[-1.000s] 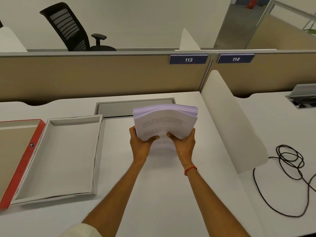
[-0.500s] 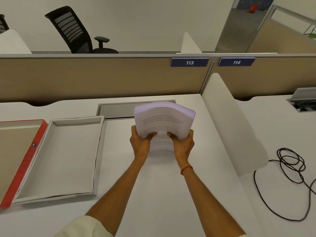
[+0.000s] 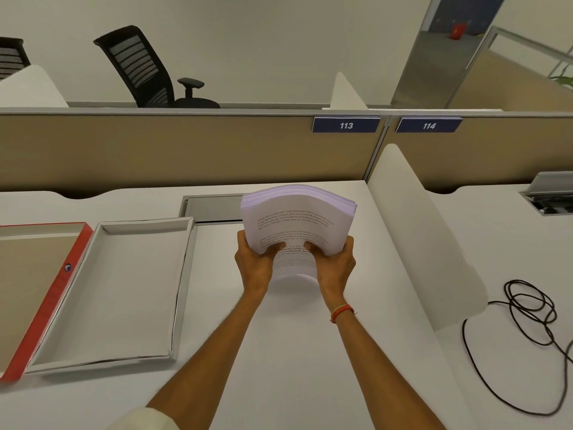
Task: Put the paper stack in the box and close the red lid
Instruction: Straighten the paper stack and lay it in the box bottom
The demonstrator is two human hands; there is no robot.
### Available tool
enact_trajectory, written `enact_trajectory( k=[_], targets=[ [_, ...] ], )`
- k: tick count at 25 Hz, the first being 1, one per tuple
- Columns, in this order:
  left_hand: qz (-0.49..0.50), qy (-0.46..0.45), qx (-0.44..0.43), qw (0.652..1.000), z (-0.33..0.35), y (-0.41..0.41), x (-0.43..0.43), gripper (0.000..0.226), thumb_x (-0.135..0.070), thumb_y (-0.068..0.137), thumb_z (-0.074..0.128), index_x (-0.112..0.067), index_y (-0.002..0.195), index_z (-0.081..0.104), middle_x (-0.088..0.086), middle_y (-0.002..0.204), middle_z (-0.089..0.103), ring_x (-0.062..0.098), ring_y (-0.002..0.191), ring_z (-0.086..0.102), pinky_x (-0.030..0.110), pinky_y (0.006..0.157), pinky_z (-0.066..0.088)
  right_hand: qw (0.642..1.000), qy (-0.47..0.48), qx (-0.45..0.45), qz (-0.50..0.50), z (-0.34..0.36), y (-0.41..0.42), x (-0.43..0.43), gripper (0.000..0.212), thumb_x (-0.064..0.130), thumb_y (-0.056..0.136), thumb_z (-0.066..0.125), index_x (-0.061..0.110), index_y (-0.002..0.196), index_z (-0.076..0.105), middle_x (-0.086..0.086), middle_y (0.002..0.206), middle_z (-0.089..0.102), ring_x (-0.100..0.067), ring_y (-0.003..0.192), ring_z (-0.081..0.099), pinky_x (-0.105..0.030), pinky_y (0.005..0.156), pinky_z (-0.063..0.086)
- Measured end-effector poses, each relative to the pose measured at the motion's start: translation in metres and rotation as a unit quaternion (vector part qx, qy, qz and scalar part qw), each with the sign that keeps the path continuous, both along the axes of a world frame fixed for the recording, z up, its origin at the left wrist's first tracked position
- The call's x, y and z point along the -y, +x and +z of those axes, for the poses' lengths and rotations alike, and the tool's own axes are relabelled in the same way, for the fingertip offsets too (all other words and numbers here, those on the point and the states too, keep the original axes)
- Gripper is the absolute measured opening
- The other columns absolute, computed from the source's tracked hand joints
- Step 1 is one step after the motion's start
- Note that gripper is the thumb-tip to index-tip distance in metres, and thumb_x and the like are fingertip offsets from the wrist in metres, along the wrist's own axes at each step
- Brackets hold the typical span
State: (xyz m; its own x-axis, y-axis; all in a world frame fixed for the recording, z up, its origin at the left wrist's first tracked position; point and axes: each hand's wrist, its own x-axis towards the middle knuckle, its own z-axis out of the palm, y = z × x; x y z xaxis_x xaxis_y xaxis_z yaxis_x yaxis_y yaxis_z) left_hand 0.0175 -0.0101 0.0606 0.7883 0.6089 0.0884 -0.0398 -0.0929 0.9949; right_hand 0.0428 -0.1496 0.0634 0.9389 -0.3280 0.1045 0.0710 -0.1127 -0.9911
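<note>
The white counter (image 3: 279, 352) fills the lower view, bounded behind by a tan partition and on the right by a white curved divider (image 3: 424, 243). On its left part lies the open box (image 3: 183, 290), a shallow white tray with low walls and a bare floor, its long axis running away from the person and leaning slightly right at the far end. Touching the box's left wall is the red lid (image 3: 46, 308), lying inside-up with its brown interior showing and partly cut off by the frame edge. The paper stack (image 3: 294, 221) is held off the counter, right of the box and level with its far half, so the coming move looks to be a carry leftward and down; the left hand (image 3: 255, 265) is the nearer of the two to the box. Both hands have their grip closed on the stack's near edge, thumbs on the printed top sheet and fingers beneath, the right hand (image 3: 336, 268) wearing a red thread at the wrist. The stack is thick and white, its top page carrying a few lines of dark text too small to read, and it bows upward across its width, the far edge fanned slightly; it looks floppy and likely to splay unless squared to the box walls before lowering. A black cable (image 3: 527, 308) coils well apart on the neighbouring counter.
</note>
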Motion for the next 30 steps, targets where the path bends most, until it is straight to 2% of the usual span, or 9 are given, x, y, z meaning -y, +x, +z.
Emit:
enact_trajectory(
  k=[5,7,9,12,15,19,22,26,30],
  targets=[
    [-0.019,0.046,-0.083,0.995,0.014,0.007,-0.009,0.065,-0.023,0.066,0.086,-0.033,0.109,0.038,-0.014,0.097,0.059,0.012,0.08,0.066,0.004,0.046,0.047,0.994,-0.076,-0.075,0.032,0.015,0.013,-0.001,0.059,0.025,0.064,0.09,0.021,0.102,0.045,0.003,0.095,0.06,-0.006,0.074,0.063,-0.007,0.048,0.05],
    [-0.023,0.067,-0.115,0.991,0.016,0.009,-0.013,0.066,-0.023,0.066,0.087,-0.027,0.109,0.036,-0.006,0.103,0.06,0.012,0.075,0.065,0.006,0.045,0.048,0.986,-0.125,-0.096,0.052,0.02,0.018,0.0,0.059,0.024,0.066,0.089,0.017,0.102,0.043,0.0,0.099,0.059,-0.016,0.078,0.065,-0.009,0.05,0.048],
    [-0.024,0.082,-0.15,0.985,0.017,0.009,-0.017,0.068,-0.024,0.066,0.088,-0.021,0.112,0.038,0.001,0.109,0.062,0.013,0.075,0.065,0.012,0.055,0.051,0.975,-0.176,-0.116,0.069,0.022,0.023,0.001,0.06,0.023,0.068,0.088,0.012,0.105,0.043,-0.007,0.106,0.061,-0.023,0.089,0.064,-0.018,0.062,0.051],
    [-0.026,0.117,-0.198,0.973,0.016,0.007,-0.021,0.069,-0.025,0.066,0.088,-0.013,0.118,0.045,0.009,0.117,0.064,0.024,0.091,0.067,0.027,0.072,0.056,0.956,-0.232,-0.153,0.094,0.021,0.027,0.001,0.061,0.024,0.07,0.087,0.003,0.11,0.046,-0.015,0.117,0.062,-0.031,0.104,0.063,-0.03,0.075,0.052],
    [-0.032,0.144,-0.231,0.962,0.016,0.002,-0.024,0.065,-0.027,0.067,0.088,-0.01,0.118,0.051,0.011,0.119,0.066,0.027,0.096,0.069,0.027,0.072,0.055,0.944,-0.251,-0.18,0.116,0.018,0.026,0.0,0.06,0.025,0.07,0.087,0.0,0.109,0.049,-0.017,0.117,0.064,-0.032,0.105,0.064,-0.028,0.071,0.048],
    [-0.037,0.162,-0.241,0.956,0.018,-0.007,-0.029,0.054,-0.028,0.07,0.086,-0.013,0.112,0.056,0.011,0.115,0.069,0.016,0.079,0.063,0.013,0.054,0.043,0.938,-0.251,-0.196,0.135,0.012,0.021,-0.003,0.059,0.026,0.07,0.087,-0.001,0.108,0.051,-0.017,0.117,0.064,-0.032,0.105,0.064,-0.027,0.07,0.047],
    [-0.029,0.172,-0.24,0.955,0.024,-0.014,-0.042,0.05,-0.028,0.071,0.085,-0.013,0.11,0.058,0.01,0.114,0.07,0.013,0.076,0.06,0.01,0.051,0.037,0.935,-0.246,-0.201,0.156,0.014,0.019,-0.016,0.057,0.027,0.07,0.086,-0.001,0.108,0.054,-0.017,0.116,0.066,-0.032,0.103,0.066,-0.027,0.07,0.051],
    [-0.024,0.183,-0.233,0.955,0.031,-0.025,-0.075,0.052,-0.028,0.069,0.086,-0.011,0.111,0.06,0.012,0.116,0.071,0.022,0.084,0.068,0.015,0.058,0.046,0.934,-0.244,-0.201,0.168,0.018,0.01,-0.049,0.057,0.029,0.072,0.085,0.0,0.109,0.053,-0.017,0.116,0.064,-0.031,0.103,0.065,-0.028,0.07,0.052],
    [-0.017,0.171,-0.237,0.956,0.034,-0.037,-0.121,0.06,-0.025,0.065,0.089,-0.006,0.115,0.06,0.014,0.119,0.069,0.031,0.101,0.069,0.032,0.075,0.055,0.936,-0.233,-0.202,0.17,0.021,-0.003,-0.096,0.055,0.028,0.071,0.085,0.001,0.106,0.054,-0.015,0.113,0.066,-0.03,0.1,0.067,-0.018,0.056,0.043]
  ],
)
